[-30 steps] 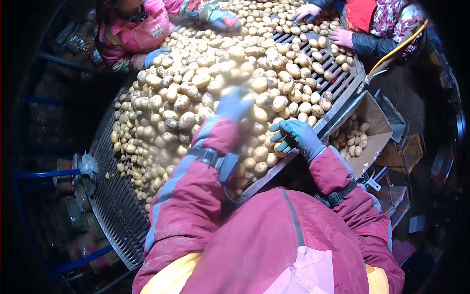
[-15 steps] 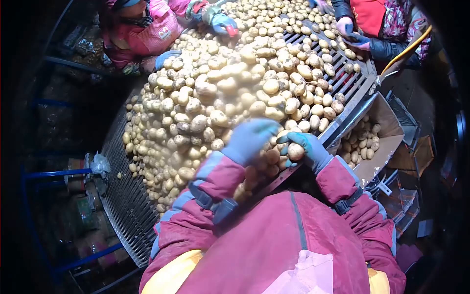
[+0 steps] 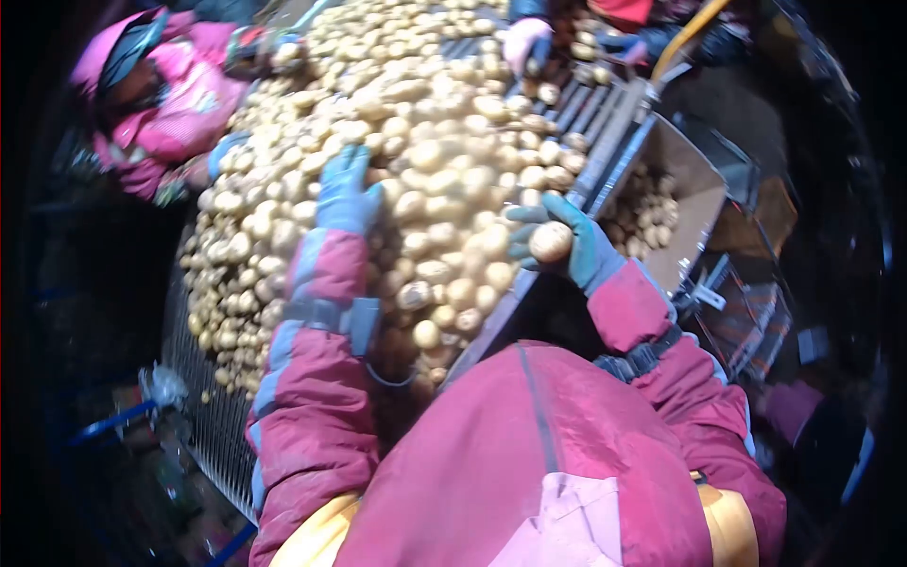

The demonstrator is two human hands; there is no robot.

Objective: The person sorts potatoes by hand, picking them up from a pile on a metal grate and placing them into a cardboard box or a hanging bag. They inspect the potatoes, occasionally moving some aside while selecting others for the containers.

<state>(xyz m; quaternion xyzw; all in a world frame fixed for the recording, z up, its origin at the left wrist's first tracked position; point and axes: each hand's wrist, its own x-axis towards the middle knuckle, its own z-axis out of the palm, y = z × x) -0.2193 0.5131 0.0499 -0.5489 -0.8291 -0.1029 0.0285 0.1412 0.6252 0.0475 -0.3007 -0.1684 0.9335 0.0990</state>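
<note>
One potato [image 3: 551, 242] is held in the right hand [image 3: 592, 253], fingers half-curled; left hand [image 3: 346, 200]: fingers extended, no hold visible. Box [image 3: 697, 180] (right) part-filled; heap [image 3: 253, 225] large.

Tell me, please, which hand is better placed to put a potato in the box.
Probably the right hand: it holds a potato nearer the box, while the left hand is farther off, on the pile.

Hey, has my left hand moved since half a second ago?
Yes. Your left hand was close to the table's near rim; now it is farther from that rim, out over the potato pile.
</note>
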